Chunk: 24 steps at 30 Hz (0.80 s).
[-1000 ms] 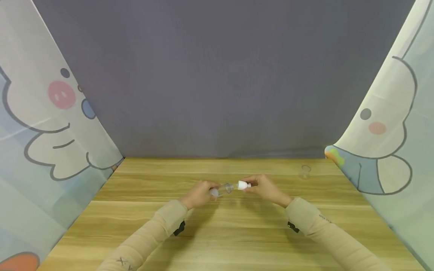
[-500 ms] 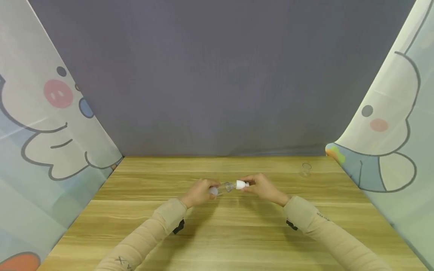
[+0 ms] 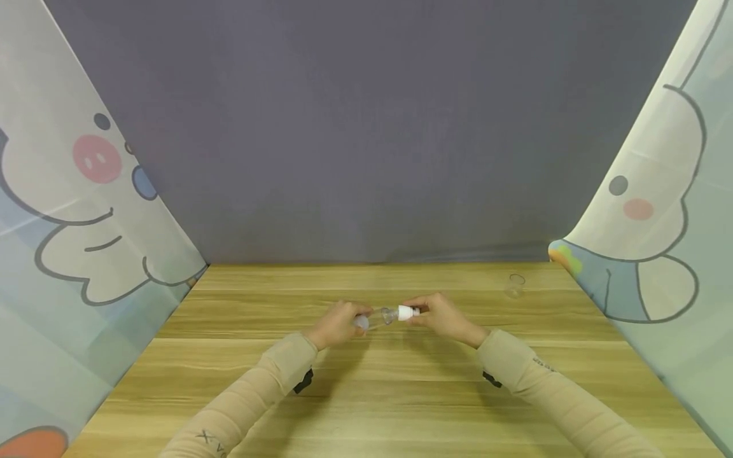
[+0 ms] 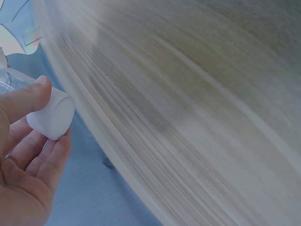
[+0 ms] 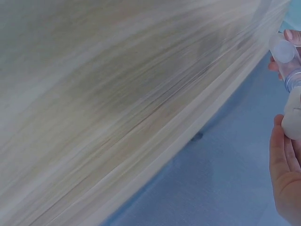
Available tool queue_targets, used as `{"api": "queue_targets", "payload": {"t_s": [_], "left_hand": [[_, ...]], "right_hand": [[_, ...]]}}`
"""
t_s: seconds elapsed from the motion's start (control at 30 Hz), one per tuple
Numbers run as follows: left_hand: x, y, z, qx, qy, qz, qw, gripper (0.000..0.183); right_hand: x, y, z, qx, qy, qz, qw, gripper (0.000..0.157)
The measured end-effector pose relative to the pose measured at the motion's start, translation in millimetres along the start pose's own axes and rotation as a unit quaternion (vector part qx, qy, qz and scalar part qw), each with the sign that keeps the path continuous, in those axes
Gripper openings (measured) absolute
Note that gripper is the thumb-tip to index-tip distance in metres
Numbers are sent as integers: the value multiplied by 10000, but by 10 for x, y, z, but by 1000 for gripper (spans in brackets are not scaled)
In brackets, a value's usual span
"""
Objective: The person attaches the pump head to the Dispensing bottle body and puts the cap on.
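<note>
The white cap (image 3: 405,313) has moved left, up against the bottle (image 3: 377,319).
Over the table (image 3: 401,401), the left hand (image 3: 336,326) grips the bottle around its base, and the right hand (image 3: 443,318) pinches the cap; beyond, far right, a clear cup (image 3: 515,290) sits on the table, before a grey backdrop (image 3: 366,140).

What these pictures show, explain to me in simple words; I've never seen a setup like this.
There is no machine here, only someone working barehanded. The wide view comes from a camera worn on the head, looking forward and down; the two close ones come from cameras on each wrist. The left hand holds a clear bottle tipped sideways; the right hand holds a white top at the bottle's neck. A small clear cup stands toward the far right corner of the wooden table.
</note>
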<state>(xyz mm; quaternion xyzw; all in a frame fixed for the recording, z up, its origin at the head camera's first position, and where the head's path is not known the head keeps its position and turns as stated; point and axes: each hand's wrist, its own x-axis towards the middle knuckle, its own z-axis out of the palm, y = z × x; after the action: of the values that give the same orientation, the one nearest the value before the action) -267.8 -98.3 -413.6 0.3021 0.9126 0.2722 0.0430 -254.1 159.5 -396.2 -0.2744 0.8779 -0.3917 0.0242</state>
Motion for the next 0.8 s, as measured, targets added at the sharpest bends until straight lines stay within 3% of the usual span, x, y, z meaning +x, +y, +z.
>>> {"api": "queue_targets", "payload": {"t_s": [0.23, 0.47, 0.8], "left_hand": [[-4, -14, 22, -28, -62, 53, 10000, 44], [-14, 22, 18, -2, -30, 264, 9996, 42], [-21, 36, 19, -285, 8, 2, 9996, 43]], "right_hand": [[-6, 5, 11, -378, -137, -182, 9990, 33], [-15, -5, 22, -405, -141, -158, 9990, 33], [-31, 4, 43, -408, -156, -123, 9990, 35]]}}
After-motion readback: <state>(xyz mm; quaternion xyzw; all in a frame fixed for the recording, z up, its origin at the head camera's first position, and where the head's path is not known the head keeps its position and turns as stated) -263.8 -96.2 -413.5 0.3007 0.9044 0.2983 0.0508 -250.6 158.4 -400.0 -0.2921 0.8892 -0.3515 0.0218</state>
